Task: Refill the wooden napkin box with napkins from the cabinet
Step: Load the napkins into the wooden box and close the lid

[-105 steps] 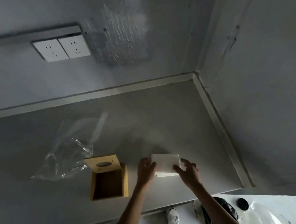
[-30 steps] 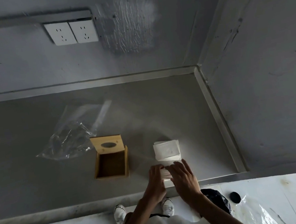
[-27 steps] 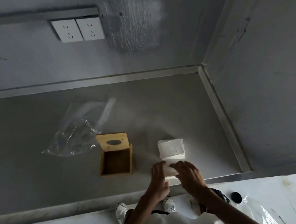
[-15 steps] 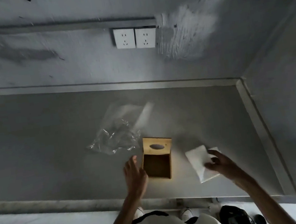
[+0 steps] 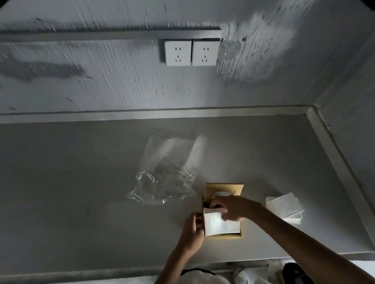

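Note:
The wooden napkin box [image 5: 229,187] sits open on the grey counter, its lid with the oval slot standing up at the far side. A white stack of napkins [image 5: 219,224] lies over the box opening. My left hand [image 5: 192,230] grips the stack's left edge. My right hand [image 5: 234,207] presses on its top, with fingers curled into the far part of the box. More white napkins [image 5: 284,207] lie in a pile on the counter to the right of the box.
A crumpled clear plastic bag [image 5: 165,180] lies just left of and behind the box. Two white wall sockets [image 5: 191,52] sit on the back wall. The counter [image 5: 70,204] ends at a side wall on the right and a raised front edge.
My right hand has carried a stack of napkins from the pile over to the box. My left hand has come in from beside the box and taken the stack's left edge.

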`<state>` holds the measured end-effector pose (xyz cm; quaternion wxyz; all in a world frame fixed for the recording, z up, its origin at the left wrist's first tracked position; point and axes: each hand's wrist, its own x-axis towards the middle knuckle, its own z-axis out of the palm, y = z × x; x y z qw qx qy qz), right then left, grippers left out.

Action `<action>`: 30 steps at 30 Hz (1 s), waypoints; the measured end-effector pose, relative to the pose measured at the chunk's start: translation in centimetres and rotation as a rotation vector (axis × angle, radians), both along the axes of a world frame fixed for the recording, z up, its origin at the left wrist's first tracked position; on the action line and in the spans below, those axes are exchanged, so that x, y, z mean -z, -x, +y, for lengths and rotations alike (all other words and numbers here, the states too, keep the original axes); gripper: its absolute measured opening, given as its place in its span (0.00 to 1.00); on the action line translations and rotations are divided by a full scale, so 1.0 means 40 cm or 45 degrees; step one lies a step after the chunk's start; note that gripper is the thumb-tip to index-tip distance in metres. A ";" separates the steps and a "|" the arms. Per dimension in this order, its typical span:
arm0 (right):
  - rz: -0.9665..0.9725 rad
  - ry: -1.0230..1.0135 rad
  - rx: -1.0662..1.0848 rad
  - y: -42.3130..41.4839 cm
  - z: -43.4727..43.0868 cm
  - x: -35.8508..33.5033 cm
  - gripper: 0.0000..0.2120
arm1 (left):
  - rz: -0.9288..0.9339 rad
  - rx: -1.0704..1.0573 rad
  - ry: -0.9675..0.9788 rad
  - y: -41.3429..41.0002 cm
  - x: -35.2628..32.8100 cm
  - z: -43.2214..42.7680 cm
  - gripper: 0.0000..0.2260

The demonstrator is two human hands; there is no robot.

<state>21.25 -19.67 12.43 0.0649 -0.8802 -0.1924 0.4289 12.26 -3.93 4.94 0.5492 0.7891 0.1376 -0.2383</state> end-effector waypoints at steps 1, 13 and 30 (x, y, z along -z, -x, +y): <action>0.028 0.028 0.002 0.001 0.005 -0.001 0.26 | -0.005 0.003 -0.006 0.002 0.007 0.001 0.18; 0.195 0.321 0.005 0.010 0.064 0.046 0.27 | -0.022 0.056 -0.068 -0.012 0.024 0.002 0.18; 0.060 0.350 -0.088 0.024 0.090 0.035 0.27 | 0.072 -0.136 0.049 -0.008 0.012 -0.006 0.16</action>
